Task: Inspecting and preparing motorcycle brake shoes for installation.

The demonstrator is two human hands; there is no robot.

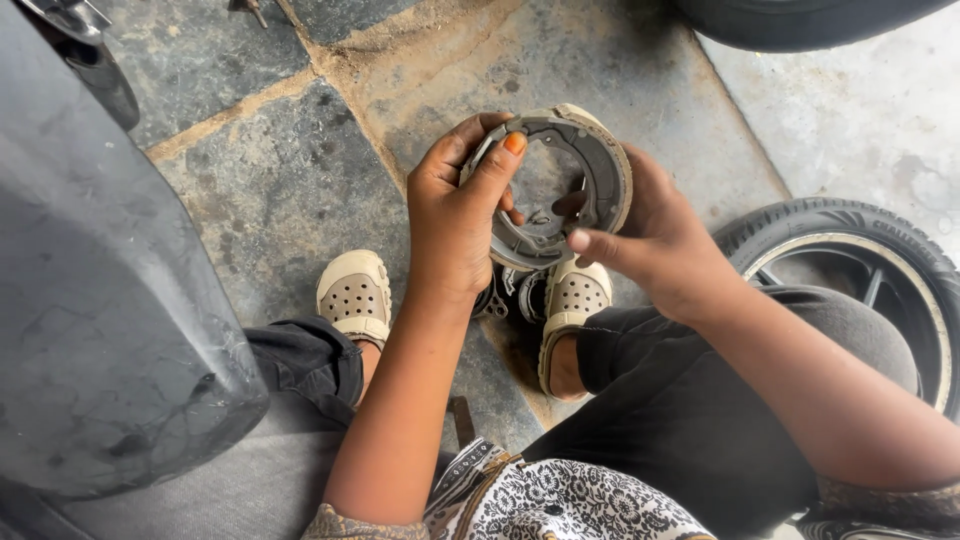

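Note:
I hold a round grey metal brake shoe set (560, 180) in both hands above the stone floor. My left hand (455, 215) grips its left rim, thumb over the top edge. My right hand (650, 235) holds its right side, with fingers reaching into the open middle. The ring is tilted toward me. Under it lie small dark metal parts (505, 292), partly hidden between my two beige perforated shoes.
A dark grey scooter body panel (100, 300) fills the left side. A loose wheel with tyre (860, 270) lies on the floor at the right. Another tyre (800, 20) shows at the top edge. The floor is grey stone slabs (280, 180).

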